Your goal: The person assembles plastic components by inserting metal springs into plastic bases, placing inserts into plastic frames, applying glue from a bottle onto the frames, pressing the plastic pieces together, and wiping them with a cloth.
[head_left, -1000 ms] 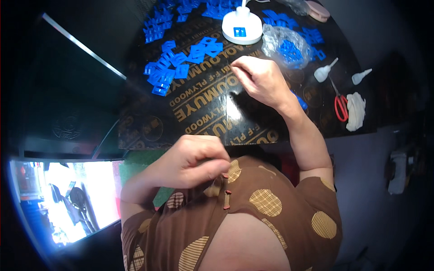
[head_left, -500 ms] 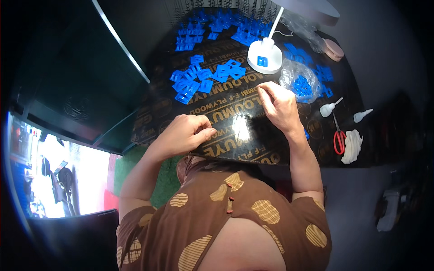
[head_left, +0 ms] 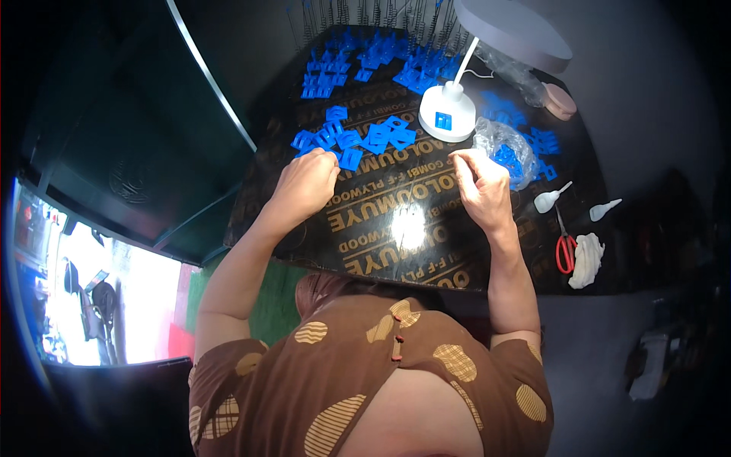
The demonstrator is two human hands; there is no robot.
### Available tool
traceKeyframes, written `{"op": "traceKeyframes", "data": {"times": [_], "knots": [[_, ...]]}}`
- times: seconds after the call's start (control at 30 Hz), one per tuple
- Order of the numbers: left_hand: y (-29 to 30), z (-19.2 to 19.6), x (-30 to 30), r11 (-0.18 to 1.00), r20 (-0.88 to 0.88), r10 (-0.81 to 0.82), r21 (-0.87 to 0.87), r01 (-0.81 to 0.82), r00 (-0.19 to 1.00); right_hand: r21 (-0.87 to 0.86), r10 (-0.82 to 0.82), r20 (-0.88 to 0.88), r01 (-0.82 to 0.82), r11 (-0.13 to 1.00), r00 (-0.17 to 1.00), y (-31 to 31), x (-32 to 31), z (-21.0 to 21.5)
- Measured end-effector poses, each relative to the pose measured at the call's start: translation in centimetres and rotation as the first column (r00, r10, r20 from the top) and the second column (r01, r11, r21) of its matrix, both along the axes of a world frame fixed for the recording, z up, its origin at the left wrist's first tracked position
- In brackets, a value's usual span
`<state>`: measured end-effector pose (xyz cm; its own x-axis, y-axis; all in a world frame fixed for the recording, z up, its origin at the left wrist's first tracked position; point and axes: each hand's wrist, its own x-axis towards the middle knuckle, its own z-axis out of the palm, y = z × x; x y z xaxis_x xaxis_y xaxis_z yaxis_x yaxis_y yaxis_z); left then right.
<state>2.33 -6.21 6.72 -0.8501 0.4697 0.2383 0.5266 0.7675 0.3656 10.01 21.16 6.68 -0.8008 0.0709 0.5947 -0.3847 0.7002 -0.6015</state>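
Observation:
At the near edge of a loose pile of flat blue plastic pieces with cut-outs [head_left: 349, 139], my left hand [head_left: 307, 185] is closed, its fingers curled over the nearest pieces. Whatever lies under those fingertips is hidden. My right hand [head_left: 485, 190] hovers over the dark board tabletop [head_left: 365, 221], thumb and forefinger pinched together; anything between them is too small to make out. Just beside it lies a clear plastic bag [head_left: 493, 137] with small blue parts [head_left: 509, 158] in it. One blue piece [head_left: 443, 120] rests on the round white base [head_left: 430, 133] of a lamp.
Rows of blue pieces with upright springs [head_left: 327, 76] fill the back. More blue parts [head_left: 544, 141] lie right of the bag. Red-handled scissors [head_left: 565, 253], a crumpled white cloth [head_left: 587, 261] and two white nozzle bottles [head_left: 547, 201] are at the right. The lamp head [head_left: 518, 34] overhangs the back right.
My left hand has moved forward from the table's front to the pile of blue pieces. My right hand keeps its pinch near the bag. The whole view has shifted slightly.

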Motion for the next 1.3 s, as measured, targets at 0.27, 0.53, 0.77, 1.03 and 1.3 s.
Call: {"op": "traceKeyframes", "data": {"times": [0.27,0.53,0.77,1.03,1.3], "knots": [[2.9,-0.2,-3.0,0.990,-0.091,-0.048,-0.136,0.035,0.995,0.203,-0.047,-0.005,0.047,0.978,0.999,1.3,3.4,2.3],[4.5,-2.2,-4.6,0.991,-0.262,-0.025,-0.133,-0.011,0.965,0.351,-0.214,0.097,0.167,0.921,0.972,4.2,7.8,0.8],[6.6,-2.8,-7.4,0.986,-0.338,-0.164,-0.095,0.140,0.927,0.423,-0.209,0.118,0.141,0.895,0.971,4.7,8.6,-1.1],[7.6,-4.5,-6.4,0.966,-0.308,-0.237,-0.180,0.189,0.921,0.461,-0.247,0.150,0.153,0.874,0.957,6.3,7.9,-3.5],[8.0,-4.4,-2.4,0.934,-0.283,-0.352,-0.161,0.318,0.892,0.469,-0.289,0.146,0.192,0.862,0.946,7.0,7.2,-3.6]]}}
